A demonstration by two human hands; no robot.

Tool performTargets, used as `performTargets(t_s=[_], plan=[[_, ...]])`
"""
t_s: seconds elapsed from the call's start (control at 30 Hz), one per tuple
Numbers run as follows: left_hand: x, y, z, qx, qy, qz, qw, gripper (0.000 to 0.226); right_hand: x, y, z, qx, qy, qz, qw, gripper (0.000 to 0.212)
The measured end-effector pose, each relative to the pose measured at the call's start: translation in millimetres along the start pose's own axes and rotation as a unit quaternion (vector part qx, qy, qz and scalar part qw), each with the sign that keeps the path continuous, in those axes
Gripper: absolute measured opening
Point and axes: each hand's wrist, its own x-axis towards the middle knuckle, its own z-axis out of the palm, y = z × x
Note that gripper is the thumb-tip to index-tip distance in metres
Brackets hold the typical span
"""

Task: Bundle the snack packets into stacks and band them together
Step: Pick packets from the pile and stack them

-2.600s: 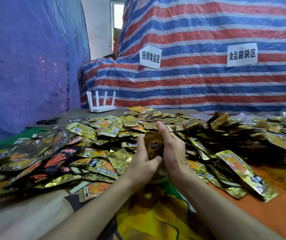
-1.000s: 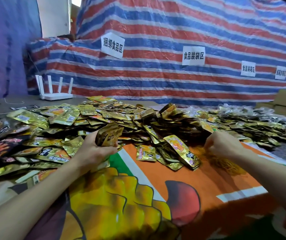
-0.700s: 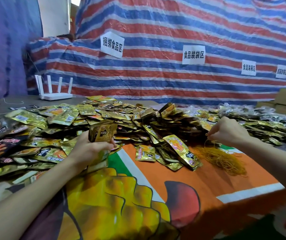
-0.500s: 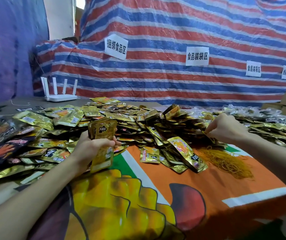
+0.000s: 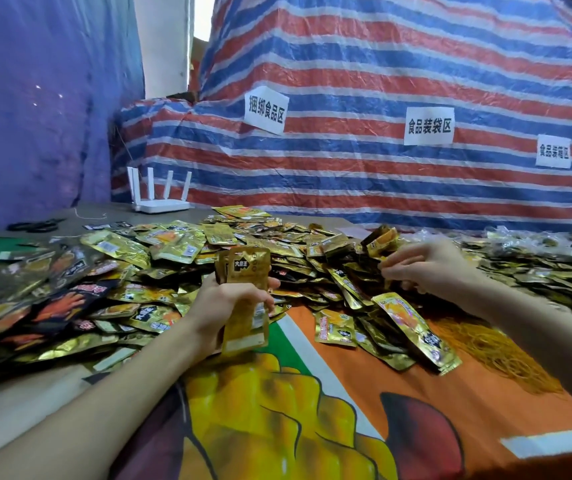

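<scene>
The left hand [image 5: 229,304] was raised over the near edge of the desk [image 5: 11,410], forearm reaching in from the lower left. Its fingers were curled round an upright stack of gold snack packets [image 5: 248,271]. The front packet carried a black label with white characters too blurred to read.

The right hand [image 5: 424,268] hovered well apart, above the loose packet heap [image 5: 173,244] and behind the rubber band pile [image 5: 495,355]. Its fingers were curled, but whether they pinched anything could not be determined.

Signs on the striped tarpaulin [image 5: 381,64] read "捆绑食品区" [image 5: 265,110] and "食品装袋区" [image 5: 429,126].
</scene>
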Motion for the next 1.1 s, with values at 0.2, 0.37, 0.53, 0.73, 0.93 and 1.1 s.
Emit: performTargets(t_s=[0.2,0.37,0.53,0.73,0.93,1.1], plan=[[-3.6,10.2,-4.8,-0.074,0.0,-0.051,0.996,0.045,5.1,-63.5,108.8,0.27,-0.102,-0.04,0.957,0.014],[1.6,12.7,-12.4,-0.083,0.046,-0.094,0.991,0.025,8.5,-67.9,162.1,0.333,-0.05,-0.019,0.941,0.013],[5.8,7.7,-12.1,-0.048,0.034,-0.14,0.988,0.029,18.9,-52.6,169.3,0.37,-0.068,0.034,0.926,0.014],[7.8,5.3,-11.9,-0.068,-0.008,-0.16,0.985,0.015,18.9,-44.9,172.2,0.424,-0.149,0.07,0.891,0.021],[6.1,8.7,-20.0,-0.178,-0.068,-0.166,0.967,0.018,18.6,-40.8,174.5,0.455,-0.179,0.103,0.866,0.018],[0.0,11.6,-29.8,-0.294,-0.191,-0.079,0.933,0.039,24.1,-33.7,165.6,0.533,-0.281,0.112,0.79,0.028]])
